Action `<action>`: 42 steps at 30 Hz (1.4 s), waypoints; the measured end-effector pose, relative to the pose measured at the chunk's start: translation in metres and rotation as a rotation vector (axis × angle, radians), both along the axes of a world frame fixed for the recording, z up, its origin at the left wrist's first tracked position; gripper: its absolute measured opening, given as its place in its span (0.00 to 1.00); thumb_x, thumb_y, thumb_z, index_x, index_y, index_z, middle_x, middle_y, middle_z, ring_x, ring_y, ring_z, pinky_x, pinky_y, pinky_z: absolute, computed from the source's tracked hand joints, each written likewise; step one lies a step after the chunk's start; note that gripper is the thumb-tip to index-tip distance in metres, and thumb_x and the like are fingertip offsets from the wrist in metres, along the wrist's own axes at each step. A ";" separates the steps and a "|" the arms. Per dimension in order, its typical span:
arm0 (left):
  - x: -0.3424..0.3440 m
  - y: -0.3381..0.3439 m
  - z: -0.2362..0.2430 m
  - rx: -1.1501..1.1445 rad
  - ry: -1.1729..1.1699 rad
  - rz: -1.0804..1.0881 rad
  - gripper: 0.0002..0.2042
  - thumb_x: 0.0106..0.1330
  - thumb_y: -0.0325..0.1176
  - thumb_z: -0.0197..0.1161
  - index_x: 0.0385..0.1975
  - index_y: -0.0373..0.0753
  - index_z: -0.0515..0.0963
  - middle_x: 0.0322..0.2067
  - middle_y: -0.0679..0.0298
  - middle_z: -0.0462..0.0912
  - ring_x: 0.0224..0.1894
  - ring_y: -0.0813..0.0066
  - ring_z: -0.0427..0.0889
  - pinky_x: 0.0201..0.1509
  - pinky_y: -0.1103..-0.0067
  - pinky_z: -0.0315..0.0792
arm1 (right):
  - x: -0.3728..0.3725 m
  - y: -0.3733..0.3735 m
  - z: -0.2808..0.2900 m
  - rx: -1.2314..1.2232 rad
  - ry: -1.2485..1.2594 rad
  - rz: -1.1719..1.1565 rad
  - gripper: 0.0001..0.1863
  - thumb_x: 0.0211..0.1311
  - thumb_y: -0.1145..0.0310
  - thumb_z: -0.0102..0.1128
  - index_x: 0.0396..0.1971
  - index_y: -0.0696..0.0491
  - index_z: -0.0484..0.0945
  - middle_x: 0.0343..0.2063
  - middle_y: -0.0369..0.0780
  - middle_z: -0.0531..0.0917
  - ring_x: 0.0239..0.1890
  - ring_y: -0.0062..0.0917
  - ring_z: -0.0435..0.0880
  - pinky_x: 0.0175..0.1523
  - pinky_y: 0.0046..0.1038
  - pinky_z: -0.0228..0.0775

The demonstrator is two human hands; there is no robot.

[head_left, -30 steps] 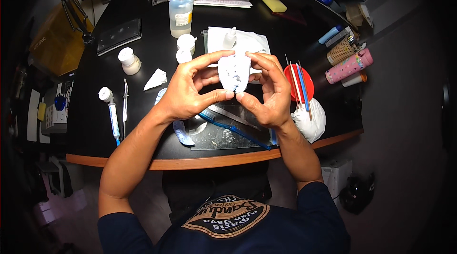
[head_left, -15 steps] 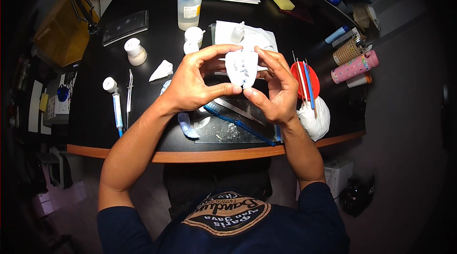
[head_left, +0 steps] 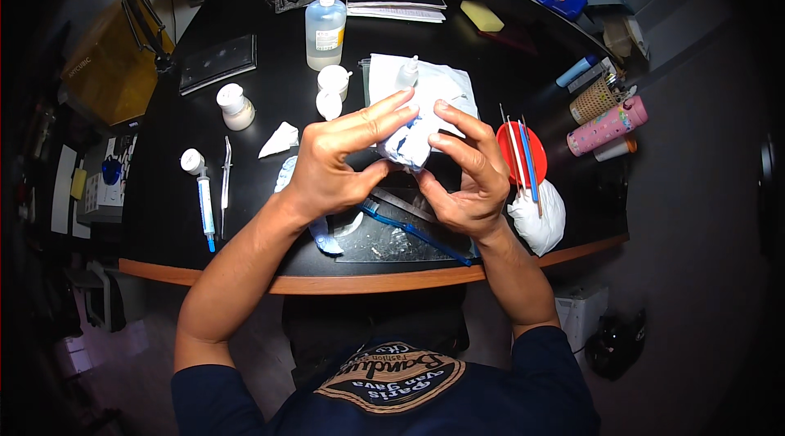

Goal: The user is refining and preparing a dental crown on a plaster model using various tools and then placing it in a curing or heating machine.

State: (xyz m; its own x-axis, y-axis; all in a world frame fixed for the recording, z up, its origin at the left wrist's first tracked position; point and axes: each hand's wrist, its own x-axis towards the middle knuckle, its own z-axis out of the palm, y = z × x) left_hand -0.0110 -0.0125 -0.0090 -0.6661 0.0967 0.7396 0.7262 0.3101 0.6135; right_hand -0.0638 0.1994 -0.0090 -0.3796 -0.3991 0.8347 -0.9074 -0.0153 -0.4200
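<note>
Holds white, blue-marked, plaster-like block (head_left: 406, 147) between part-spread fingers (head_left: 368, 116) of left hand (head_left: 329, 165) and right hand (head_left: 468, 177); newly tipped, exposing blue near side.

Upside down to my gaze, bold stylised lettering fills the tan-and-black patch (head_left: 392, 377) on the chest of my dark shirt (head_left: 523, 403). Pale capitals run along the amber box (head_left: 114, 68) to my left. The tall clear bottle (head_left: 326, 27) ahead wears a white-and-yellow label (head_left: 329, 37) with fine print and darker characters below; the print on my syringe (head_left: 205, 203) is too small to read.
</note>
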 end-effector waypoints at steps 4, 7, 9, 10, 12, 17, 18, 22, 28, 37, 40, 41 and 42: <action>0.001 0.005 -0.007 0.047 -0.006 0.011 0.36 0.47 0.10 0.64 0.63 0.37 0.80 0.61 0.50 0.82 0.62 0.56 0.83 0.65 0.71 0.79 | 0.004 -0.002 0.001 -0.016 0.074 -0.034 0.28 0.42 0.89 0.72 0.48 0.53 0.86 0.57 0.49 0.82 0.63 0.43 0.82 0.58 0.34 0.83; 0.004 0.011 -0.004 0.097 -0.039 0.032 0.37 0.48 0.10 0.63 0.65 0.36 0.78 0.60 0.51 0.82 0.59 0.56 0.85 0.63 0.71 0.81 | 0.006 -0.003 0.001 -0.021 0.103 -0.041 0.28 0.43 0.91 0.70 0.47 0.51 0.87 0.57 0.48 0.82 0.63 0.43 0.82 0.55 0.33 0.85; 0.002 0.008 -0.007 0.035 0.014 0.051 0.37 0.47 0.11 0.63 0.66 0.34 0.76 0.60 0.50 0.83 0.59 0.58 0.85 0.64 0.72 0.80 | 0.007 -0.004 0.000 -0.068 0.090 -0.033 0.28 0.43 0.90 0.70 0.47 0.51 0.87 0.56 0.47 0.83 0.62 0.43 0.83 0.56 0.33 0.85; 0.002 0.007 -0.008 -0.027 0.065 0.070 0.38 0.47 0.12 0.63 0.66 0.32 0.75 0.60 0.49 0.83 0.59 0.59 0.86 0.64 0.73 0.79 | 0.006 -0.004 -0.001 -0.067 0.090 -0.032 0.28 0.43 0.90 0.70 0.47 0.51 0.87 0.56 0.47 0.83 0.62 0.43 0.83 0.56 0.33 0.85; 0.003 0.006 -0.006 -0.038 0.068 0.073 0.38 0.47 0.12 0.63 0.66 0.32 0.75 0.60 0.50 0.83 0.59 0.59 0.85 0.65 0.73 0.79 | 0.005 -0.004 -0.003 -0.077 0.108 -0.043 0.28 0.43 0.90 0.70 0.47 0.51 0.87 0.57 0.47 0.83 0.62 0.43 0.83 0.56 0.33 0.85; 0.003 0.008 -0.006 -0.034 0.080 0.081 0.38 0.46 0.12 0.62 0.66 0.32 0.76 0.61 0.50 0.82 0.61 0.57 0.84 0.67 0.72 0.77 | 0.003 0.000 -0.003 -0.045 0.116 -0.070 0.27 0.42 0.90 0.70 0.46 0.52 0.87 0.58 0.48 0.82 0.62 0.43 0.83 0.57 0.32 0.85; 0.002 0.008 -0.006 -0.038 0.086 0.079 0.38 0.46 0.12 0.61 0.65 0.33 0.76 0.62 0.49 0.82 0.62 0.57 0.83 0.67 0.72 0.77 | 0.003 0.000 -0.003 -0.042 0.107 -0.073 0.27 0.42 0.90 0.70 0.46 0.52 0.87 0.58 0.49 0.82 0.62 0.43 0.83 0.57 0.31 0.85; 0.001 0.008 -0.003 -0.027 0.090 0.067 0.37 0.47 0.11 0.58 0.66 0.33 0.76 0.62 0.48 0.81 0.63 0.56 0.83 0.68 0.70 0.76 | 0.006 -0.002 -0.001 -0.042 0.112 -0.077 0.27 0.42 0.90 0.71 0.46 0.52 0.88 0.59 0.48 0.82 0.63 0.42 0.82 0.57 0.32 0.84; 0.005 0.007 -0.005 0.082 -0.061 -0.040 0.35 0.52 0.10 0.58 0.65 0.36 0.77 0.62 0.49 0.81 0.62 0.57 0.83 0.65 0.70 0.79 | 0.005 -0.002 -0.003 -0.034 0.102 -0.089 0.26 0.42 0.88 0.71 0.46 0.52 0.88 0.59 0.48 0.82 0.63 0.42 0.82 0.58 0.32 0.83; 0.005 0.009 -0.005 0.065 -0.053 -0.024 0.35 0.52 0.11 0.58 0.66 0.35 0.76 0.61 0.47 0.82 0.61 0.56 0.84 0.64 0.70 0.80 | 0.004 -0.001 -0.004 -0.035 0.052 -0.097 0.26 0.42 0.88 0.72 0.46 0.52 0.88 0.58 0.47 0.83 0.62 0.41 0.83 0.62 0.34 0.78; 0.004 0.010 -0.007 0.071 -0.025 -0.008 0.36 0.51 0.12 0.59 0.67 0.33 0.75 0.60 0.44 0.81 0.60 0.55 0.85 0.63 0.70 0.80 | 0.002 -0.001 -0.004 -0.015 0.054 -0.092 0.26 0.42 0.87 0.72 0.46 0.53 0.88 0.58 0.48 0.83 0.61 0.40 0.84 0.61 0.34 0.79; 0.004 0.008 -0.008 0.069 -0.029 -0.004 0.36 0.51 0.12 0.59 0.67 0.33 0.75 0.60 0.44 0.81 0.60 0.55 0.85 0.63 0.70 0.80 | 0.002 -0.003 -0.004 -0.019 0.030 -0.076 0.27 0.42 0.87 0.71 0.47 0.53 0.88 0.58 0.49 0.83 0.61 0.40 0.84 0.60 0.33 0.80; 0.005 0.007 -0.009 0.063 -0.027 -0.004 0.37 0.51 0.13 0.60 0.68 0.33 0.74 0.60 0.43 0.81 0.59 0.56 0.85 0.63 0.71 0.80 | 0.002 -0.004 -0.004 -0.024 0.007 -0.059 0.27 0.42 0.87 0.71 0.47 0.54 0.87 0.58 0.50 0.82 0.60 0.40 0.84 0.60 0.33 0.80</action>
State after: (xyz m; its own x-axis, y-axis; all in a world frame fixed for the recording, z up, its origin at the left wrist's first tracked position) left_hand -0.0061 -0.0054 -0.0175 -0.6854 0.0533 0.7263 0.7105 0.2678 0.6508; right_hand -0.0616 0.1949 -0.0135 -0.3962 -0.3557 0.8464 -0.9098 0.0284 -0.4140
